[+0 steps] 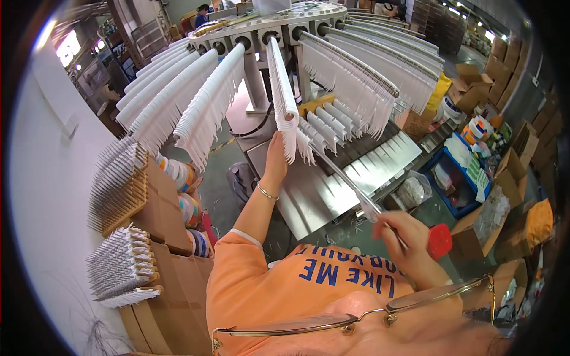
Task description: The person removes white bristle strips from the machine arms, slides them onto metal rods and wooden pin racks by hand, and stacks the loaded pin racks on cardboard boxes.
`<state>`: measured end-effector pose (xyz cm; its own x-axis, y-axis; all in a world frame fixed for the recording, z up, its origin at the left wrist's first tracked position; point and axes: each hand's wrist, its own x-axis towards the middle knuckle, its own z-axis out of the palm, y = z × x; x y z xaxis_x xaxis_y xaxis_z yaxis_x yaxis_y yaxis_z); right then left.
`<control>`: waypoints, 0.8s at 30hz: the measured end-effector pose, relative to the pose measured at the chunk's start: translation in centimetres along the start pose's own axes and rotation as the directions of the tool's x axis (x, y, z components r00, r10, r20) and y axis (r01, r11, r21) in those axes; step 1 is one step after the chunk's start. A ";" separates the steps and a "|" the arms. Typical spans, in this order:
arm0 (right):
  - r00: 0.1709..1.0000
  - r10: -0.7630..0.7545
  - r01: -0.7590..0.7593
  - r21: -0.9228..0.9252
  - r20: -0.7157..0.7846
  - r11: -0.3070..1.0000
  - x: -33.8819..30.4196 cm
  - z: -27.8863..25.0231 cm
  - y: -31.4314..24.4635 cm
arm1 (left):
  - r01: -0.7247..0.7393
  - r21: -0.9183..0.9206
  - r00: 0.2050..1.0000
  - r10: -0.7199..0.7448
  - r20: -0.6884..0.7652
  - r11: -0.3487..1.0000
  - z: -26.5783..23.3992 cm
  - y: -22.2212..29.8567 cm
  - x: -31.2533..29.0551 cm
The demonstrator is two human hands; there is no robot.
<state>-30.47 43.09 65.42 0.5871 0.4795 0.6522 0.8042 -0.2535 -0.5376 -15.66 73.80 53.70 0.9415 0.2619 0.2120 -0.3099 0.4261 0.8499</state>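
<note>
My right hand point(409, 236) is closed round a slim metal rod point(350, 184), which slants up and left over the steel table. Its far end reaches a row of thin white pieces point(304, 135). My left hand point(276, 155) is raised to the front end of a rotary rack's arm point(282, 80), against the white pieces hanging there. Those pieces hide its fingers. More arms hung with white pieces point(211, 98) fan out on both sides from the round metal hub point(261, 29). Several short white rows point(332, 124) sit on the steel table point(314, 204) under the rack.
At left, pin boards point(119, 193) rest on cardboard boxes point(169, 207), with round tubs point(178, 172) beside them. A red object point(440, 241) shows by my right hand. A blue crate point(454, 184) and open cartons point(484, 228) stand at right. Another person point(202, 16) is far back.
</note>
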 end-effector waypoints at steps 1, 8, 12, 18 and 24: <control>0.999 -0.040 0.040 0.003 -0.006 0.999 0.9 1.1 0.4 | 0.006 -0.037 1.000 -0.006 0.006 0.999 -0.1 0.0 0.3; 0.997 0.063 -0.051 0.213 -0.053 0.976 2.3 4.6 3.3 | 0.066 -0.020 0.990 -0.068 -0.124 0.998 1.9 1.4 0.1; 0.999 0.051 -0.046 0.260 -0.014 0.964 1.4 4.1 2.5 | -0.009 -0.014 0.998 0.008 -0.058 1.000 1.0 1.6 -0.6; 0.996 0.081 -0.075 0.160 -0.031 0.984 1.0 3.5 2.2 | 0.048 0.054 0.997 -0.045 -0.055 0.997 1.1 1.5 -0.5; 0.987 0.151 -0.132 0.269 -0.049 0.954 0.0 3.1 1.8 | -0.012 0.225 0.998 -0.003 0.065 0.974 0.7 2.5 -1.0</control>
<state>-29.33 45.27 62.80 0.7053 0.3943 0.5892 0.6647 -0.0788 -0.7429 -17.34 74.03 55.94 0.9491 0.2040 0.2401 -0.2831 0.2171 0.9342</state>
